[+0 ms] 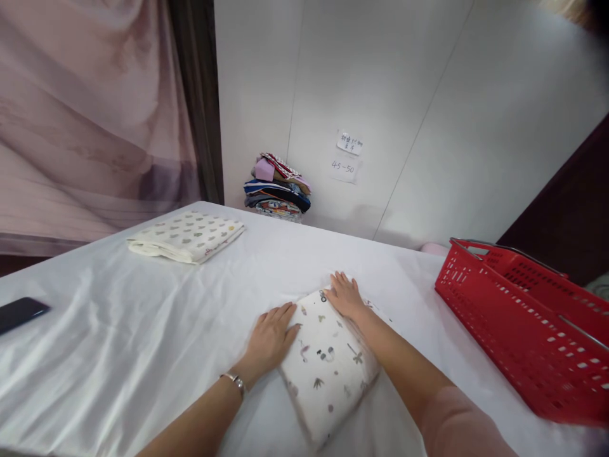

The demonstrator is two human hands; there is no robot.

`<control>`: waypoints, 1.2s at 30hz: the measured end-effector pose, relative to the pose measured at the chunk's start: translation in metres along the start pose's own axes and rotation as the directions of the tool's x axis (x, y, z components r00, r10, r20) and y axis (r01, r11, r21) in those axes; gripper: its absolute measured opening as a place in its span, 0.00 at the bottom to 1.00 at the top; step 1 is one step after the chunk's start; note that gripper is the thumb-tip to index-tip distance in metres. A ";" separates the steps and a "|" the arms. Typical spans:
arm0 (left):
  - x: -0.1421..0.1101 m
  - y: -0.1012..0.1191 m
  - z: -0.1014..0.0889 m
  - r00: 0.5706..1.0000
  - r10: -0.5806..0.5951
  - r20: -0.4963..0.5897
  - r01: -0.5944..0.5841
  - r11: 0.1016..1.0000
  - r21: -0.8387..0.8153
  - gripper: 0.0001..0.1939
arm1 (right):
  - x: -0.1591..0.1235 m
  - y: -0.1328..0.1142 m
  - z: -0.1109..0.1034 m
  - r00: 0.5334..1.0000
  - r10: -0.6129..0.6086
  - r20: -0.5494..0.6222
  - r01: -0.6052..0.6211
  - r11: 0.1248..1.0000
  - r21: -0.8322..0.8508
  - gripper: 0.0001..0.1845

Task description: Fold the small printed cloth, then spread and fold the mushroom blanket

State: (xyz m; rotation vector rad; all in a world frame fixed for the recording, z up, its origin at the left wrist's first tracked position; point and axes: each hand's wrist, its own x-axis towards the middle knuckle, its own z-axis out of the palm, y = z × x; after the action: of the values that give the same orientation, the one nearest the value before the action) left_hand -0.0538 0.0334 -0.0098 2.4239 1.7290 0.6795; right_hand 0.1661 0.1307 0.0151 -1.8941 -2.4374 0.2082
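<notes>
Resting on the folded printed cloth (328, 374), the 2 bare hands kept to its far edges. The cloth lay directly in front of the person on a white sheet (143, 336). Clockwise from the cloth, with 12 o'clock toward the wall (380, 114), the left hand (271, 336) sat at 10, palm down by the edge, its thumb parted from the fingers and touching the print. The right hand (346, 296) sat between 12 and 1, fingers straight and loosely spread over the far border. Both hands were open; neither closed around the fabric. A metal band (235, 382) circled the left wrist.

At 10 o'clock, well apart, a 2nd folded cloth (188, 236) with a small grey print lay near the sheet's far left edge. At 9, a dark phone (21, 313) ran out of view. Wide creased sheet stretched between it and the left hand, giving ample room. At 2 to 3 stood a red basket (514, 330), with a narrower strip of sheet between its wall and the right forearm. At 11, just beyond the far edge, rose a clothes pile (277, 190); at 12, 2 paper notes (344, 167) hung on the wall.
</notes>
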 end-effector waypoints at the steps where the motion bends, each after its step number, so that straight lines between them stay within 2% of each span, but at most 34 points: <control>1: 0.000 0.000 0.000 1.000 0.002 -0.004 -0.002 1.000 -0.001 0.24 | -0.004 -0.007 0.001 0.998 -0.056 -0.025 0.056 0.998 0.002 0.35; 3: 0.000 0.000 0.000 1.000 0.007 -0.010 -0.007 1.000 -0.001 0.24 | -0.011 -0.018 0.005 0.983 -0.179 -0.039 0.180 0.983 0.022 0.35; 5: 0.000 0.000 0.001 1.000 0.012 -0.015 -0.012 1.000 -0.003 0.24 | -0.016 -0.025 0.011 0.971 -0.239 -0.022 0.240 0.969 0.049 0.35; 9: 0.002 -0.001 0.002 0.999 0.019 -0.025 -0.019 1.000 -0.009 0.23 | -0.015 -0.028 0.015 0.970 -0.240 -0.034 0.242 0.967 0.074 0.35; 12: 0.001 -0.002 0.003 1.000 0.013 -0.024 -0.013 1.000 0.000 0.24 | -0.014 -0.026 0.009 0.972 -0.233 -0.006 0.232 0.965 0.123 0.35; 15: 0.001 -0.003 0.003 1.000 0.012 -0.020 -0.013 1.000 -0.001 0.24 | -0.021 -0.019 0.000 0.982 -0.191 0.009 0.187 0.968 0.164 0.35; 18: 0.001 -0.003 0.003 1.000 0.015 -0.022 -0.015 1.000 -0.009 0.24 | -0.034 0.000 -0.005 0.994 -0.100 -0.040 0.104 0.990 0.100 0.36; 21: 0.002 -0.003 0.004 1.000 0.009 -0.018 -0.009 1.000 -0.008 0.24 | -0.044 0.022 -0.001 1.000 0.011 -0.011 -0.010 0.999 0.042 0.35; 25: 0.003 -0.003 0.007 0.999 0.000 -0.032 0.000 1.000 -0.011 0.24 | -0.043 0.034 0.004 0.999 0.025 0.020 -0.026 0.999 0.040 0.34; 30: 0.002 -0.002 0.006 0.999 0.013 -0.036 -0.014 1.000 -0.026 0.24 | -0.043 0.037 -0.006 0.998 0.051 0.021 -0.054 0.988 0.145 0.29; 34: 0.002 0.000 0.002 1.000 -0.001 -0.025 0.000 0.999 -0.035 0.23 | -0.063 0.059 -0.010 0.964 0.245 -0.106 -0.215 0.947 0.238 0.28; 36: 0.002 0.001 0.000 1.000 0.001 -0.021 -0.001 0.999 -0.037 0.23 | -0.078 0.072 -0.007 0.938 0.338 -0.077 -0.307 0.912 0.272 0.30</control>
State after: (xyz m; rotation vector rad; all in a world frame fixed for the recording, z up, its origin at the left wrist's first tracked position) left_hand -0.0520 0.0351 -0.0090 2.4023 1.7075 0.7334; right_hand 0.2556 0.0729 0.0161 -2.1055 -1.8996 0.3856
